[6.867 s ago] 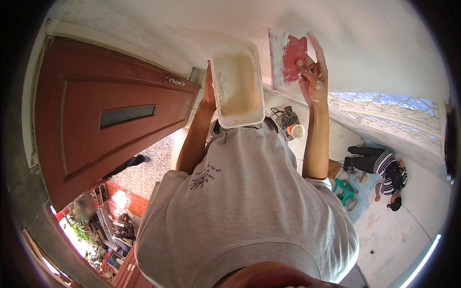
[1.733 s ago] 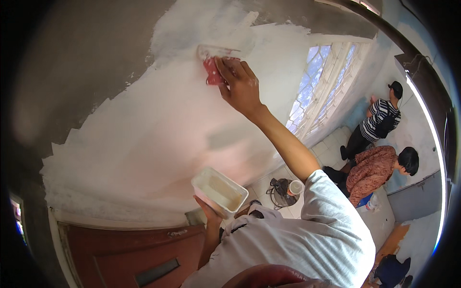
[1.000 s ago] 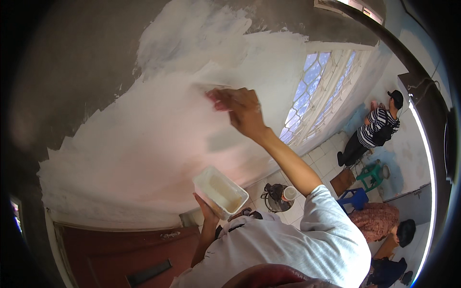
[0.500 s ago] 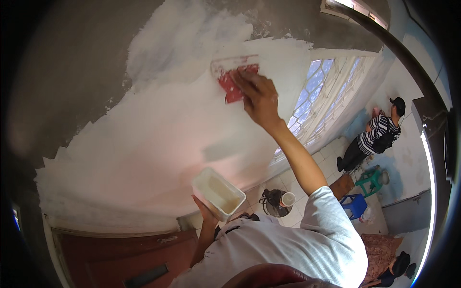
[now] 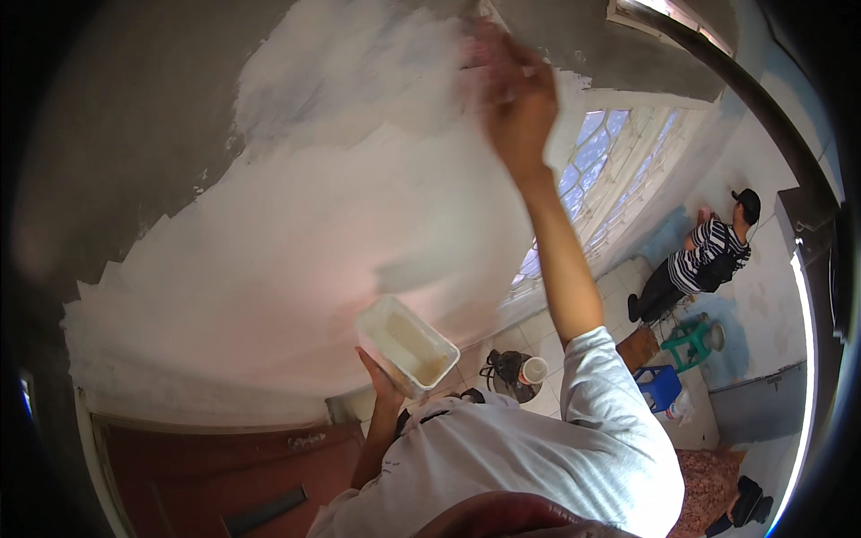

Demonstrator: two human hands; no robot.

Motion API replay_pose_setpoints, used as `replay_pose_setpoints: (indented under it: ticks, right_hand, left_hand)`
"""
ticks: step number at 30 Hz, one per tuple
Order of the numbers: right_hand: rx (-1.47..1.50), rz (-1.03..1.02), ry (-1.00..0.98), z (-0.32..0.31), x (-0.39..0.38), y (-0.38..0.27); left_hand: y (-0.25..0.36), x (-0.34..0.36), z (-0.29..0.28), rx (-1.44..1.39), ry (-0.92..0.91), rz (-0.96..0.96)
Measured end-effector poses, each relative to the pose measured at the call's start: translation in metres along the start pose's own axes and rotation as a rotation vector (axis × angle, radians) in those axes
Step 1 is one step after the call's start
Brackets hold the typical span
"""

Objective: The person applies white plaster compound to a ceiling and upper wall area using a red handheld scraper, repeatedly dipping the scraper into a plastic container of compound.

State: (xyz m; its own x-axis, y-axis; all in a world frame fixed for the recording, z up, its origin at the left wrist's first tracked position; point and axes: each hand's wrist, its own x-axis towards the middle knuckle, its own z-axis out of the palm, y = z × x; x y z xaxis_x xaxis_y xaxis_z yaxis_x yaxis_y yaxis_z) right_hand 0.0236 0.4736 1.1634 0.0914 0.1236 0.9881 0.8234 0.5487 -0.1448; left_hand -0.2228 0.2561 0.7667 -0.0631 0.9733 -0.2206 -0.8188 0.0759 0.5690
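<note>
My right hand (image 5: 525,117) is raised to the upper wall, gripping a red putty spreader (image 5: 484,56); both are smeared by motion. The spreader is at the boundary between white putty (image 5: 296,233) and bare grey plaster (image 5: 152,108), beside the window's upper left corner. Whether its edge touches the wall, I cannot tell. Low in front of me, my left hand (image 5: 386,387) supports a white rectangular plastic tub (image 5: 381,334) from its side, with the fingers partly hidden behind it. The tub is tilted toward me and has pale residue on its inner walls.
A grilled window (image 5: 592,170) is set right of the putty. Below stand a round dark stool (image 5: 513,387) with a white cup (image 5: 535,371), a blue stool (image 5: 661,387) and a green stool (image 5: 689,345). A person in stripes (image 5: 713,255) faces the right wall. A reddish door (image 5: 197,475) is lower left.
My right hand has swept the spreader upward and a little to the right, from the white area to its upper edge. The left hand and tub have hardly moved.
</note>
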Motion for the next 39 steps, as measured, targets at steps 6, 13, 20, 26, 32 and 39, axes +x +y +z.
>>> replay_pose_setpoints:
  ticks: [6,13,20,26,32,39]
  right_hand:
    - [0.048,-0.203,-0.261,0.029,-0.124,-0.107]
    - [0.454,-0.163,-0.423,-0.022,-0.138,-0.074]
    - [-0.010,-0.017,0.153,-0.009,0.006,0.027]
    - [0.016,-0.228,-0.207,0.027,-0.100,-0.079]
    - [0.602,-0.100,-0.639,-0.022,-0.132,-0.069]
    - [0.123,-0.203,0.092,-0.036,0.025,0.021]
  left_hand:
    - [-0.015,0.000,-0.009,-0.043,0.004,0.062]
    - [-0.007,-0.011,0.003,0.018,-0.007,0.109]
    - [-0.019,-0.014,-0.023,-0.066,0.023,0.076]
    - [-0.025,-0.009,-0.015,-0.048,0.023,0.123]
    - [-0.018,-0.008,0.001,-0.048,0.008,0.024]
    - [0.000,-0.008,0.008,-0.025,0.010,-0.029]
